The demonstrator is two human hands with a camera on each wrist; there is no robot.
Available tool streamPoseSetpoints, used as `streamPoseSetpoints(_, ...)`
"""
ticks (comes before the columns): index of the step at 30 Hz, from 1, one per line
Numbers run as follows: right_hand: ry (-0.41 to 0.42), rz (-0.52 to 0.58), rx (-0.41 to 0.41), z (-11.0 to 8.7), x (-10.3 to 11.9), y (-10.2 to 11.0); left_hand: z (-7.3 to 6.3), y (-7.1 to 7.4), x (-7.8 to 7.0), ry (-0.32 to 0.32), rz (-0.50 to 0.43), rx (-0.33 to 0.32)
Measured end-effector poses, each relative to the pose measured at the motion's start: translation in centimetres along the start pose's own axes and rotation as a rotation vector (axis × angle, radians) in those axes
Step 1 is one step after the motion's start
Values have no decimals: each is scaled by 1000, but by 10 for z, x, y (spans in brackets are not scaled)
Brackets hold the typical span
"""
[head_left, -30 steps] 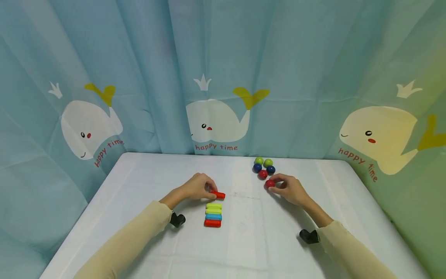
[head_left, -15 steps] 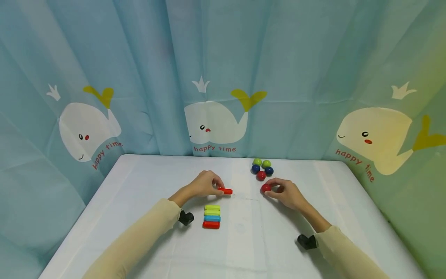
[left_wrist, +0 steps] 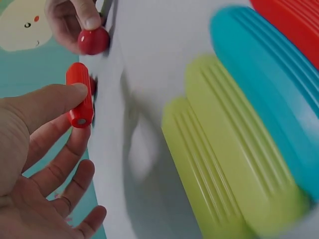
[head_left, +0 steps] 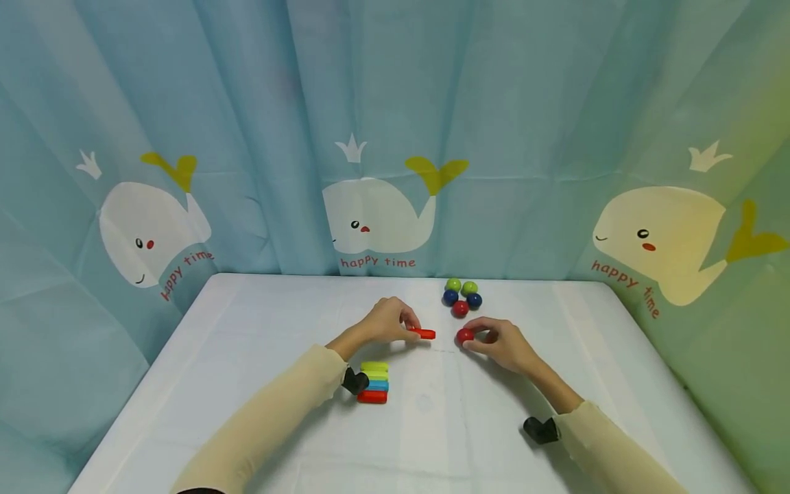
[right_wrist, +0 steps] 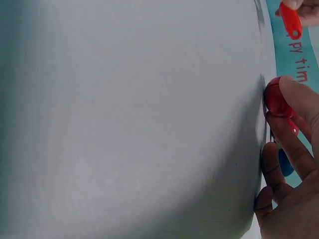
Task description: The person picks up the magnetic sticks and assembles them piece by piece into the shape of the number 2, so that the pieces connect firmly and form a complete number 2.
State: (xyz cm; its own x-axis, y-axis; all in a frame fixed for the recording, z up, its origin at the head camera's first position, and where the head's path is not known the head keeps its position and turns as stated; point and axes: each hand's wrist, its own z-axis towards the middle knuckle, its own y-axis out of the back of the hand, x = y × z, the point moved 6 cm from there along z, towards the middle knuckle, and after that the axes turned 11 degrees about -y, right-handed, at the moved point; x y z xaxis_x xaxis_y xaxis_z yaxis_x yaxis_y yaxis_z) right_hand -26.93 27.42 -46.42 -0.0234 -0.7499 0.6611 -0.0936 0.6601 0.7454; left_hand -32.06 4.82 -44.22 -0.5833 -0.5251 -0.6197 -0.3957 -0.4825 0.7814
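The left hand (head_left: 385,320) is pinching a red ribbed stick (head_left: 424,335), the right hand (head_left: 503,343) is gripping a glossy red ball (head_left: 465,336) just off its three o'clock! Both are looking light and stiff, the ball probably slippery and best taken around its middle, while the surface (head_left: 426,439) is carrying four more sticks (head_left: 379,385) toward the held one's seven-thirty and five balls (head_left: 460,308) toward the held ball's twelve.

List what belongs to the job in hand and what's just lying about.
Apparently in the job:
red stick, pinched by left hand
red ball, pinched by right hand

Lying about, possibly related:
two lime sticks, blue stick, second red stick
two green balls, two navy balls, second red ball
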Motion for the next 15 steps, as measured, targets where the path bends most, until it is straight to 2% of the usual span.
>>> streamPoseSetpoints(7, 29, 5, 11, -4, 5, -1, 15, -11, -14, -4, 6, 18)
streamPoseSetpoints(11, 34, 9, 17, -5, 5, -2, 21, -16, -17, -2, 9, 19)
streamPoseSetpoints(15, 32, 18, 15, -6, 4, -2, 25, -22, -18, 22, -30, 25)
